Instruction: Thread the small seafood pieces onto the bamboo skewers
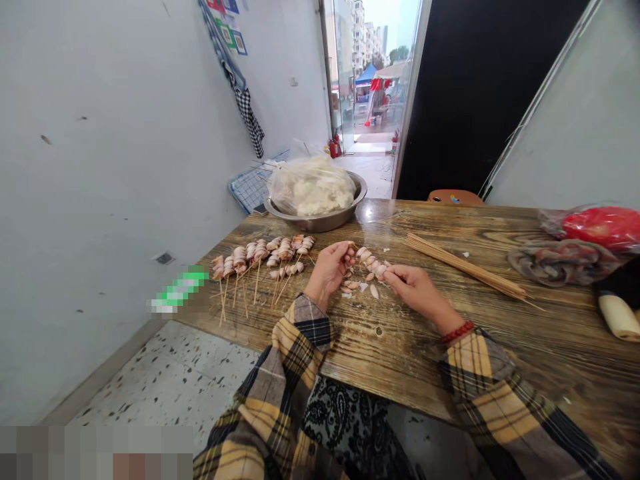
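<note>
My left hand (331,268) is closed in a pinch on a small pale piece of meat at the far end of a skewer (371,261). My right hand (413,288) is closed on the skewer's near end; several pieces are threaded on it between the two hands. A few loose pale pieces (361,287) lie on the wooden table (500,333) just below the hands. Both arms wear yellow plaid sleeves, and a red bead bracelet is on the right wrist.
Several finished skewers (260,260) lie in a row to the left. A bundle of bare bamboo sticks (465,268) lies to the right. A metal basin (320,217) holds a plastic bag of white food. A red bag (603,228) and a cloth sit far right.
</note>
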`<state>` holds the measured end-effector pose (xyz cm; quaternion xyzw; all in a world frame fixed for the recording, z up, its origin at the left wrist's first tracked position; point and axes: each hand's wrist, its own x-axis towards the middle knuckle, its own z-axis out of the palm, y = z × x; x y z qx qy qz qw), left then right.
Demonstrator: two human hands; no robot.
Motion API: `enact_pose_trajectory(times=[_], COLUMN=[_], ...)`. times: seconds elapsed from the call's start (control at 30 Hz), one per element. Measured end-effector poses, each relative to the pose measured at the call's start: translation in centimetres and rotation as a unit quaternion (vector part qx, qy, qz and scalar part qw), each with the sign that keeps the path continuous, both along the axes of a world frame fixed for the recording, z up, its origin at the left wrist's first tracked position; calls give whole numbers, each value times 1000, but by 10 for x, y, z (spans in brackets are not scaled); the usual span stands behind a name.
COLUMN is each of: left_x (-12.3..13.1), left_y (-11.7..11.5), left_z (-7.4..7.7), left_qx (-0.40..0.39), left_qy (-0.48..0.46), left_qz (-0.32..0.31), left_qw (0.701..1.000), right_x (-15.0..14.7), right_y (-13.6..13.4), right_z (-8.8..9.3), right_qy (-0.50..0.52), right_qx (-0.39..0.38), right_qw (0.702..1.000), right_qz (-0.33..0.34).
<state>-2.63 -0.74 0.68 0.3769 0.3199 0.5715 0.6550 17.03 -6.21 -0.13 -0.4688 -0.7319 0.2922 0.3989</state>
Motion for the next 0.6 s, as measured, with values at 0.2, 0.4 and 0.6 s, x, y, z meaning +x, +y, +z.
enact_pose_trajectory(times=[0.2, 0.4, 0.6], left_x=[-2, 0, 1], left_y=[-2, -4, -5], left_z=[2, 3, 2], left_qx=[-43, -46, -47], left_qy=[-42, -36, -44], left_qz=[9, 7, 1], left_qw=[998, 998, 998], right_x=[-4, -5, -6], right_y=[-4, -4, -2], right_z=[6, 6, 0], right_qy=[-29, -39, -42], right_qx=[7, 14, 20], right_qw=[999, 999, 999], right_qz=[23, 21, 5])
